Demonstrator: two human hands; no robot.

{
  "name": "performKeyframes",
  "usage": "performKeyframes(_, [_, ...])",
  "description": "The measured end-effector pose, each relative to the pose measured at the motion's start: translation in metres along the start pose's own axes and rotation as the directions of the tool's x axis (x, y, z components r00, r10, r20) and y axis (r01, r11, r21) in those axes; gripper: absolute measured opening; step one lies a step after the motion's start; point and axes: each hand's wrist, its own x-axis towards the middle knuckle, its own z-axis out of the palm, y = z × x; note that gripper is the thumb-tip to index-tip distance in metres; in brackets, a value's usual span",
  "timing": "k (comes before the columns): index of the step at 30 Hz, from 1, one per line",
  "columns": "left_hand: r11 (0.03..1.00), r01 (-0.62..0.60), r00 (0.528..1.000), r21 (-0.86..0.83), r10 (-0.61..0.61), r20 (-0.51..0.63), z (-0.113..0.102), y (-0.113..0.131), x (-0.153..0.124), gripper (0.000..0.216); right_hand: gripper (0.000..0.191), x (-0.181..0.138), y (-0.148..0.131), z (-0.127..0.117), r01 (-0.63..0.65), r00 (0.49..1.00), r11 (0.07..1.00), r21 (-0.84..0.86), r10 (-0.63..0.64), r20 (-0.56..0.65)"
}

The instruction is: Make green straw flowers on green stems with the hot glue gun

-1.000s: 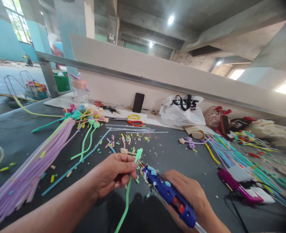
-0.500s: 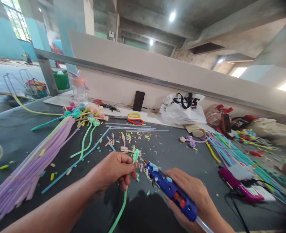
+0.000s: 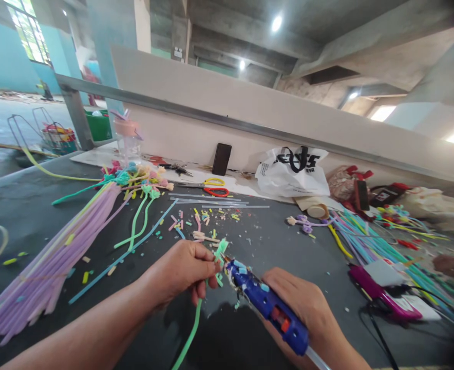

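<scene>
My left hand [image 3: 183,270] pinches the upper end of a green pipe cleaner [image 3: 190,334], whose curled tip sticks up beside my fingers while its stem trails down toward me. My right hand [image 3: 302,308] grips a blue glue gun [image 3: 267,306], dotted with stuck scraps. Its nozzle points up-left and touches the curled green tip. Both hands hover just over the dark table [image 3: 250,241].
A purple bundle of pipe cleaners [image 3: 53,262] lies at left, finished little flowers [image 3: 134,180] behind it. Scissors [image 3: 213,191], a phone [image 3: 221,159], a white bag [image 3: 292,174] and a bottle [image 3: 127,139] stand at the back. More coloured stems [image 3: 369,241] and a magenta tool [image 3: 381,298] lie at right.
The glue gun's nozzle has stayed against the green tip while both hands shifted slightly; my left fingers turned the stem a little and the view tilted a bit.
</scene>
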Motion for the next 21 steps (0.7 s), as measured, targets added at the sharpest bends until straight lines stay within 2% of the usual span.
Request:
performKeyframes(7, [1.0,-0.004,1.0,-0.002,0.004,-0.006,-0.0009,-0.0006,0.0006,0.027,0.007,0.0008,-0.0007,-0.0008,0.004,0.999,0.999,-0.05,-0.005,-0.032])
performKeyframes(15, [1.0,-0.004,1.0,0.026,0.004,-0.005,-0.0009,-0.0013,0.0009,0.029,0.008,-0.0058,0.0035,0.0058,-0.064,0.998,0.995,-0.077,0.062,-0.03])
performKeyframes(21, [1.0,-0.008,1.0,0.025,0.008,-0.01,-0.0006,0.0011,-0.0003,0.025,0.011,-0.0037,0.0033,0.0044,-0.034,0.999,0.994,-0.104,0.03,-0.038])
